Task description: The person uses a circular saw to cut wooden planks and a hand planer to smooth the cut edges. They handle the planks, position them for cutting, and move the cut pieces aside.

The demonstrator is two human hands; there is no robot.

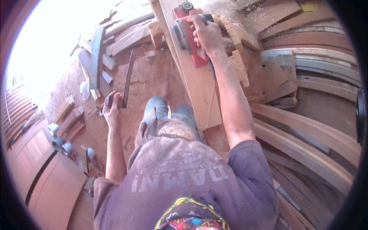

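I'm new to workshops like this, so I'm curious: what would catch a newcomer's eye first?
Probably the red planer near the top, gripped by the right hand on a long pale board. Next, the left hand, out to the left, holds what looks like a dark tool. Long timbers crowd the right side.

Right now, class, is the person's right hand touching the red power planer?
Touching. The head view shows the right hand gripping the red power planer, fingers curled over its top.
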